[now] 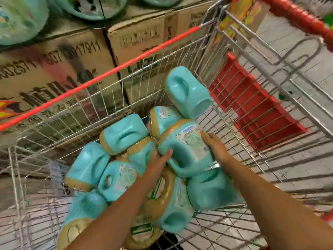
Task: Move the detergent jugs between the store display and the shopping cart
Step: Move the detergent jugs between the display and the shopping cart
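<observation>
A person's left hand [158, 163] cupped the top detergent jug [187, 150], thumb over it, the right hand [214, 147] flat on its label, atop the other jugs [124, 134] in the shopping cart [108, 74]; rigid, smooth and likely heavy, it seemed best lifted by its moulded handle [178, 169]

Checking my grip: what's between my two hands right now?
A teal labelled jug, held between left hand and right hand, in the head view.
</observation>
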A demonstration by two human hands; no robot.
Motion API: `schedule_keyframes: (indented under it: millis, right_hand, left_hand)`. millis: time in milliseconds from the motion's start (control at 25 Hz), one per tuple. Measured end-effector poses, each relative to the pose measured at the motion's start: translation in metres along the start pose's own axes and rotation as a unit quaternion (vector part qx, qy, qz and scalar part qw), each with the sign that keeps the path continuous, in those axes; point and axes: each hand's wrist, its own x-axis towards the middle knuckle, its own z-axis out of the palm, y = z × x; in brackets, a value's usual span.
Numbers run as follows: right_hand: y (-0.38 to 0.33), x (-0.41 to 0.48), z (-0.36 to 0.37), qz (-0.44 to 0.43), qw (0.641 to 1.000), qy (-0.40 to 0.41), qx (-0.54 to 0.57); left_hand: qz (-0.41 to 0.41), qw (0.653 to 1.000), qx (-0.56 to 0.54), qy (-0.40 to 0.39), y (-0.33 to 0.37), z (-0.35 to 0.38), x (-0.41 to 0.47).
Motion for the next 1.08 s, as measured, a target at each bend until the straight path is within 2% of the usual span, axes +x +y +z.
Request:
schedule_keyframes:
  millis: [120, 240, 400, 560, 680, 760, 920, 1000, 1080]
  right_hand:
    - [0.000, 0.003, 0.002, 0.007, 1.000, -0.021, 0.015]
    - [-0.003, -0.006, -0.002, -0.002, 1.000, 0.000, 0.010]
    - [-0.033, -0.032, -0.004, -0.011, 1.000, -0.022, -0.003]
    - [-0.089, -0.091, 0.009, -0.119, 0.989, -0.052, -0.072]
    - [-0.102, -0.148, 0.025, -0.209, 0.975, -0.057, -0.048]
    - [-0.098, -0.180, 0.039, -0.239, 0.968, -0.074, -0.020]
    - [-0.098, -0.222, 0.068, -0.265, 0.961, -0.053, -0.055]
    - [-0.107, -0.240, 0.085, -0.305, 0.946, -0.032, -0.106]
    - [-0.115, -0.253, 0.109, -0.324, 0.932, -0.050, -0.154]
  left_hand:
    - [-0.014, 0.999, -0.049, 0.009, -0.002, 0.006, 0.008]
    - [-0.033, 0.994, -0.102, 0.011, -0.002, 0.008, 0.004]
    - [-0.003, 0.988, -0.153, 0.010, 0.022, -0.001, -0.019]
    - [0.063, 0.970, -0.235, 0.004, 0.069, -0.021, -0.052]
    - [0.084, 0.963, -0.252, -0.050, 0.099, -0.050, -0.085]
    - [0.088, 0.958, -0.266, -0.064, 0.107, -0.068, -0.110]
    - [0.108, 0.959, -0.260, -0.030, 0.108, -0.097, -0.151]
    - [0.141, 0.958, -0.250, -0.005, 0.108, -0.108, -0.169]
    - [0.192, 0.953, -0.236, 0.016, 0.108, -0.117, -0.185]
